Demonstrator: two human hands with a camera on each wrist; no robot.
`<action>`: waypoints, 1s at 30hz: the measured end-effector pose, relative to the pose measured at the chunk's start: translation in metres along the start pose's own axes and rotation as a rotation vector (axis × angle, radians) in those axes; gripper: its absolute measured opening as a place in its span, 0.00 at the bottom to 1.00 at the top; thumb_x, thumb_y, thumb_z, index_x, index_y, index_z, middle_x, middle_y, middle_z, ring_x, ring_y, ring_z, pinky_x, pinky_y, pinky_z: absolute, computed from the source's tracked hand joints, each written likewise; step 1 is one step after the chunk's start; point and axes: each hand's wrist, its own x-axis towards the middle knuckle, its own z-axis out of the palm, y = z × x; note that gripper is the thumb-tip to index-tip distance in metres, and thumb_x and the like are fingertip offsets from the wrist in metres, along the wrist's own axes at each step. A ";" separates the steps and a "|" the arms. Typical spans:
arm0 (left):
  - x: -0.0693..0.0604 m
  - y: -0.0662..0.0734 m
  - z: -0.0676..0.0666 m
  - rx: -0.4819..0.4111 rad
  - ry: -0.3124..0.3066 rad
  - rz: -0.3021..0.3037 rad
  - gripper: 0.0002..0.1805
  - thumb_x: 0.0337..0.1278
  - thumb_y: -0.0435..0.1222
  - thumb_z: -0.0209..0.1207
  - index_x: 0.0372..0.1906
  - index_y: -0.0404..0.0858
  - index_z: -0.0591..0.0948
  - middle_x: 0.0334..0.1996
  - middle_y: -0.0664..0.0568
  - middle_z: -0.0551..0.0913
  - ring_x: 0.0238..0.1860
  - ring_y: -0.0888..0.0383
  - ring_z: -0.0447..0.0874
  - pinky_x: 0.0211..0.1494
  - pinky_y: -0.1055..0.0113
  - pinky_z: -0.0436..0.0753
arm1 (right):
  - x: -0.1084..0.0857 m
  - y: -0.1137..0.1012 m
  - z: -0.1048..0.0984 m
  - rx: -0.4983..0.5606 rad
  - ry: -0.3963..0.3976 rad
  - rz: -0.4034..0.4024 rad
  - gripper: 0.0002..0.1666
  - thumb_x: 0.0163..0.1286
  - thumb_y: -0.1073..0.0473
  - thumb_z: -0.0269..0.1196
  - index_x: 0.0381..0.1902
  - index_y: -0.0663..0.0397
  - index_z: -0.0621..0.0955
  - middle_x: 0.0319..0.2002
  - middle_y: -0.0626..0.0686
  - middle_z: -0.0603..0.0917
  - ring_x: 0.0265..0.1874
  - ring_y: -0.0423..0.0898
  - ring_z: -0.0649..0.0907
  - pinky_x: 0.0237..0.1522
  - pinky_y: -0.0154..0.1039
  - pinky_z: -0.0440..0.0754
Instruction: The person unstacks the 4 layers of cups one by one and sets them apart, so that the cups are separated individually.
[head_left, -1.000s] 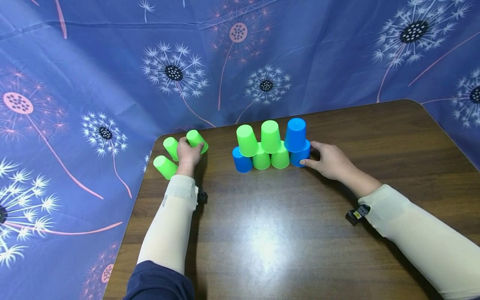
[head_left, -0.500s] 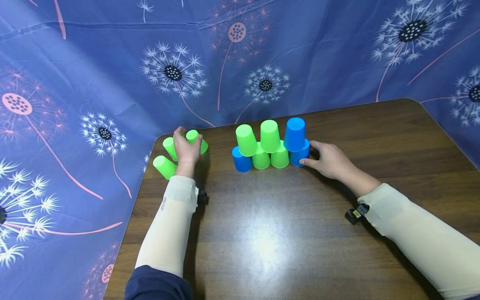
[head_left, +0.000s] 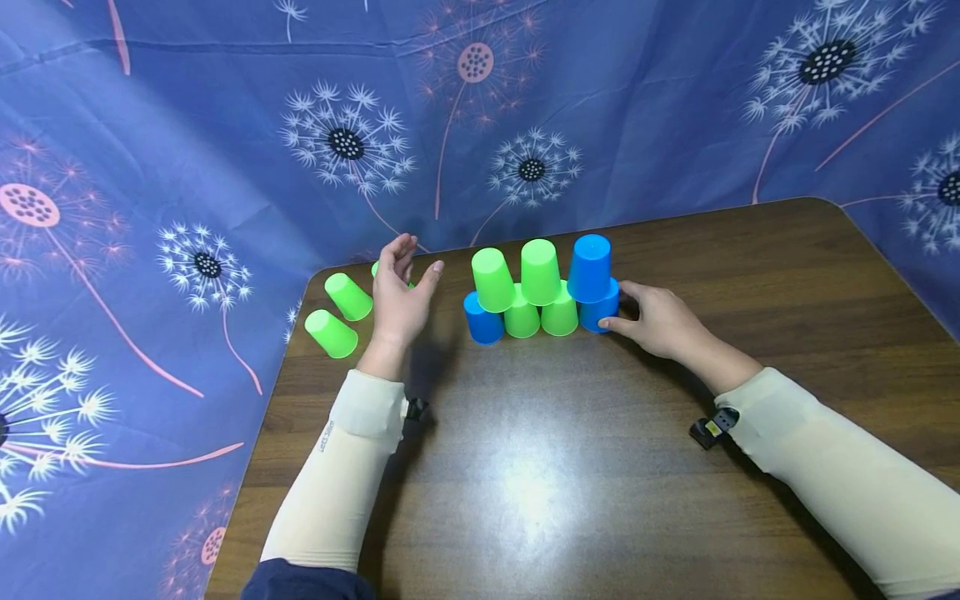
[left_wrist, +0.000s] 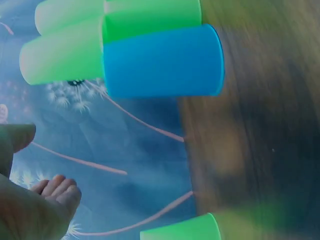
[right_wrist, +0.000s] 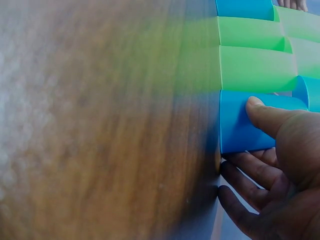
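Upside-down plastic cups form two rows at the middle back. The lower row has a blue cup (head_left: 483, 319), two green cups and a right-end blue cup (head_left: 597, 311). Above them sit two green cups (head_left: 540, 273) and one blue cup (head_left: 591, 268). My right hand (head_left: 663, 323) grips the lower right-end blue cup, thumb on its front and fingers at its far side; the right wrist view (right_wrist: 250, 122) shows the thumb pressed to the blue wall. My left hand (head_left: 401, 304) hovers with nothing in it, fingers relaxed, mostly hiding a green cup (head_left: 374, 268) behind it.
Left of my left hand, two more green cups (head_left: 348, 297) stand upside down on the brown wooden table (head_left: 480, 483). A blue dandelion-print cloth (head_left: 660, 108) hangs along the back and left edges of the table.
My left hand has come away from the back-left green cup and shifted right, its fingers loosening. The right hand and the stacked cups have stayed put.
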 end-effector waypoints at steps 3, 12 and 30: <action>-0.005 0.006 0.005 -0.075 -0.059 0.029 0.37 0.70 0.32 0.67 0.76 0.31 0.63 0.73 0.43 0.71 0.76 0.55 0.67 0.78 0.64 0.66 | 0.000 0.000 0.000 -0.001 0.003 -0.001 0.44 0.73 0.44 0.70 0.75 0.64 0.69 0.66 0.70 0.78 0.66 0.69 0.76 0.64 0.71 0.74; -0.018 0.016 0.015 -0.164 -0.197 0.044 0.38 0.69 0.31 0.67 0.77 0.30 0.63 0.74 0.43 0.70 0.77 0.52 0.66 0.80 0.61 0.64 | 0.000 0.002 0.002 0.009 0.007 -0.005 0.42 0.73 0.44 0.70 0.74 0.63 0.71 0.64 0.69 0.80 0.64 0.69 0.78 0.62 0.70 0.75; -0.025 0.017 0.043 -0.025 -0.274 0.066 0.37 0.65 0.35 0.72 0.75 0.34 0.68 0.68 0.47 0.77 0.68 0.53 0.77 0.72 0.63 0.75 | -0.001 0.002 0.001 0.020 0.007 -0.008 0.42 0.73 0.44 0.71 0.74 0.63 0.71 0.64 0.68 0.80 0.64 0.68 0.78 0.62 0.70 0.75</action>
